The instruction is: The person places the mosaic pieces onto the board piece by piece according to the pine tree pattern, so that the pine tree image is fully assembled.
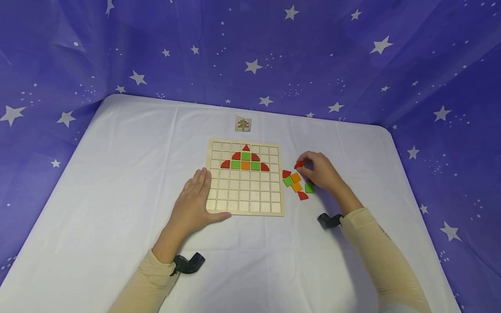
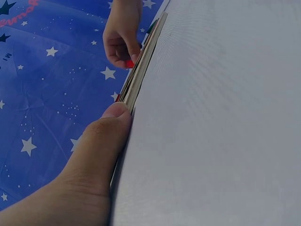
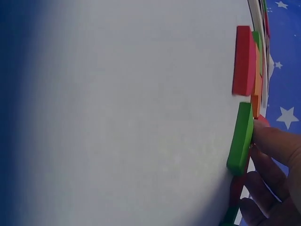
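My left hand (image 1: 192, 203) lies along the left side of a wooden grid board (image 1: 243, 195), its thumb at the near edge; the left wrist view shows the thumb (image 2: 101, 136) against that edge. On the board, a red triangle (image 1: 246, 148) tops rows of green and orange squares, with red quarter-round tiles at the row ends. Right of the board, my right hand (image 1: 322, 170) pinches a red tile (image 1: 299, 164) between thumb and fingers, just above loose tiles. Among these are an orange square (image 1: 296, 187), a green square (image 1: 309, 188) and a red quarter-round tile (image 1: 303, 196).
A small card (image 1: 243, 124) with a tree-like grid pattern lies beyond the board. White cloth (image 1: 129, 187) covers the table, and a blue star-patterned curtain (image 1: 219, 65) hangs around its far sides. Black devices (image 1: 189, 263) are fixed at both wrists.
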Tool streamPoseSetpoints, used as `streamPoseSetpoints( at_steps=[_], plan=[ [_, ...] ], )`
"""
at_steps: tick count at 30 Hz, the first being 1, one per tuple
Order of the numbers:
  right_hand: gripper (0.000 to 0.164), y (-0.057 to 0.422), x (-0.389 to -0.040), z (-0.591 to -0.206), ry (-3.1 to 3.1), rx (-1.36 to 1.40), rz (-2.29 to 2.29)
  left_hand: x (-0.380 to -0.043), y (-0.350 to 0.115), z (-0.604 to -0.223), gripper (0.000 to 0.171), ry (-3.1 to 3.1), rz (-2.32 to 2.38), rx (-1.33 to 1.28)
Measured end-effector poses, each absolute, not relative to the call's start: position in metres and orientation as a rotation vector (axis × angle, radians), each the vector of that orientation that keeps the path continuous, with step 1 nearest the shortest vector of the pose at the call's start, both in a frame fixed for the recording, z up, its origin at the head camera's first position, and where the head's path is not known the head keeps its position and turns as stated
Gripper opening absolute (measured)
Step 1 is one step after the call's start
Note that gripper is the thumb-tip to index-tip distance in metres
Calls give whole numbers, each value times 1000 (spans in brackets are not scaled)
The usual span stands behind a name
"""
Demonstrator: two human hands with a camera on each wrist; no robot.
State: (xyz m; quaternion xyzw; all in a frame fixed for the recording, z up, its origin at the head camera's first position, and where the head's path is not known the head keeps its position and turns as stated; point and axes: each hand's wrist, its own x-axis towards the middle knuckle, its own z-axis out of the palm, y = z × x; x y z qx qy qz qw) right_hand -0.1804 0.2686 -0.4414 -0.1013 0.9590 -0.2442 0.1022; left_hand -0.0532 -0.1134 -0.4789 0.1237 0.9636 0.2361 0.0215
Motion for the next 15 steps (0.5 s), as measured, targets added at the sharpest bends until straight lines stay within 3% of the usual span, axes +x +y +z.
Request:
streamPoseSetpoints(
  at_steps=[15],
  plan=[
    [42, 271, -180, -443, 2818, -282, -750, -53, -114, -479, 134, 2993, 733, 393]
  ],
)
